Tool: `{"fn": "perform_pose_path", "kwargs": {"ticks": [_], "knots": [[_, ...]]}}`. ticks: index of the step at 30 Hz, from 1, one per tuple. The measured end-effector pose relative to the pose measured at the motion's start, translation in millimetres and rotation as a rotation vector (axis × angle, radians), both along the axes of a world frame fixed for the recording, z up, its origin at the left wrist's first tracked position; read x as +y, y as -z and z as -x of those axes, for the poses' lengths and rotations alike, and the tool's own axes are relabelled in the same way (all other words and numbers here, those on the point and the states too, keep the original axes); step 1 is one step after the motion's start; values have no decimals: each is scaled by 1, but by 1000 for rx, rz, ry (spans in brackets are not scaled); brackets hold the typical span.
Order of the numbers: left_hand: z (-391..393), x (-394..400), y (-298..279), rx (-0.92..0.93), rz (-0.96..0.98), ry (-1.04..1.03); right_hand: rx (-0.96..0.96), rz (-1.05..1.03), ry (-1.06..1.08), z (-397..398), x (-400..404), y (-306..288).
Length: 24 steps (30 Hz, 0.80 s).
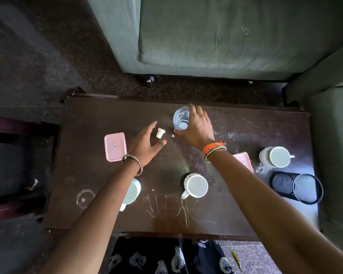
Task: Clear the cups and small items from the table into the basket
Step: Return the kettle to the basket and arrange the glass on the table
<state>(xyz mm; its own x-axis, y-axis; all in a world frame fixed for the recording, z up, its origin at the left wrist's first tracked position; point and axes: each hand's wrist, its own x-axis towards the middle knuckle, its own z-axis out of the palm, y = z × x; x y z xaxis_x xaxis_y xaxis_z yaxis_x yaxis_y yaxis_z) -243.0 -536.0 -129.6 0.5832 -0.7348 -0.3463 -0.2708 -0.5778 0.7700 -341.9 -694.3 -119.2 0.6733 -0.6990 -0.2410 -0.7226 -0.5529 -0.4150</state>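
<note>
Right hand (196, 127) fingers (192, 109) wrapped around clear glass (181, 118), upright at far-centre counter (216, 210). Left hand (145, 144) fingers spread wide, empty; small white stopper (160, 133) lies just beside its palm, apart.

My left forearm (115, 196) covers part of one white mug (134, 191); my right forearm (244, 175) hides most of a pink box (245, 160). Its label is unreadable.

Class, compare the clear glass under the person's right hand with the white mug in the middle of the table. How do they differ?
The clear glass is see-through; the white mug is opaque. The mug has a handle; the glass shows none. The right hand grips the glass; the mug stands untouched. Both stand upright on the table.
</note>
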Motion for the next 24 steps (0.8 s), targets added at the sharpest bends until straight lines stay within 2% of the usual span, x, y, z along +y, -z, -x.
{"fn": "perform_pose_path", "kwargs": {"ticks": [7,12,15,19,22,24], "knots": [[6,-1,-12,-68,139,-98,77,44,-20,1,5,-11],[27,-3,-27,-49,195,-138,-60,141,197,45,9,-37],[62,-16,-37,14,227,-8,-44,221,318,102,10,-44],[121,-47,-47,46,266,218,100,321,537,193,6,-39],[158,-67,-45,57,250,321,252,282,791,258,7,-31],[176,-76,-41,93,228,350,365,193,843,291,9,-22]]}}
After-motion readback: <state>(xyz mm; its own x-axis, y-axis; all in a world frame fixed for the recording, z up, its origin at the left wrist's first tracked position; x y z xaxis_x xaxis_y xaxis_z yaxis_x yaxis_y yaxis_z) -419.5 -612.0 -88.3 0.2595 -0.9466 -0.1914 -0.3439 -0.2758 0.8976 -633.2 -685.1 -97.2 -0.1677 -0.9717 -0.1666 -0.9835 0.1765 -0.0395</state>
